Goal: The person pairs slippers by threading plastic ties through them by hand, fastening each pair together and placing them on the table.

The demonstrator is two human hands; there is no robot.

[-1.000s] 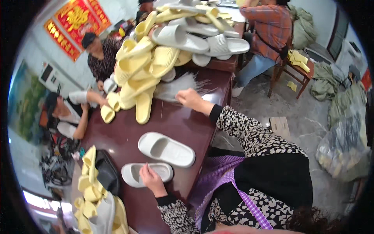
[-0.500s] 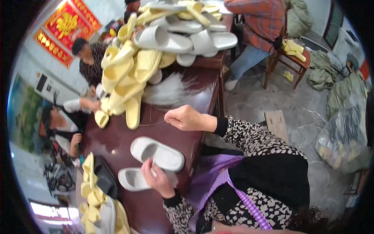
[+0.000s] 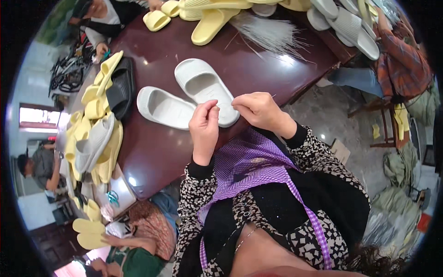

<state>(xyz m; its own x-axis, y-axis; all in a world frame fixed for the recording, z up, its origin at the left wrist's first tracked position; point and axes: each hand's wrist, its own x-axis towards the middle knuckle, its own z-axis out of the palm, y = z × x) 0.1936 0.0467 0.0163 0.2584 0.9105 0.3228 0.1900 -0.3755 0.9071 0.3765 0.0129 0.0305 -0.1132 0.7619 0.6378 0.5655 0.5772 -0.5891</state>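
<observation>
Left of the white slippers [image 3: 166,110], yellow slippers [image 3: 94,110] lie heaped; the white slippers rest on the table [image 3: 152,147], left hand [image 3: 204,131] pinching at their near end, right hand [image 3: 264,111] just swung in beside them, pinching too, bringing both close together; what they grip, I can't tell

1. From my remote view, the white slippers [image 3: 203,88] look like moulded plastic or foam, smooth and matt.
2. I see a glossy, lacquer-like finish on the dark red table [image 3: 154,46], with bright reflections on it.
3. The pale strands [image 3: 270,34] look like fine, translucent plastic.
4. The yellow slippers [image 3: 212,25] read to me as matt foam or plastic; the black slipper [image 3: 121,87] has a ridged surface.
5. The checked apron [image 3: 247,159] is woven-looking cloth, softly creased.
6. I make out polished, stone-like flooring [image 3: 304,113] with a light sheen.
</observation>
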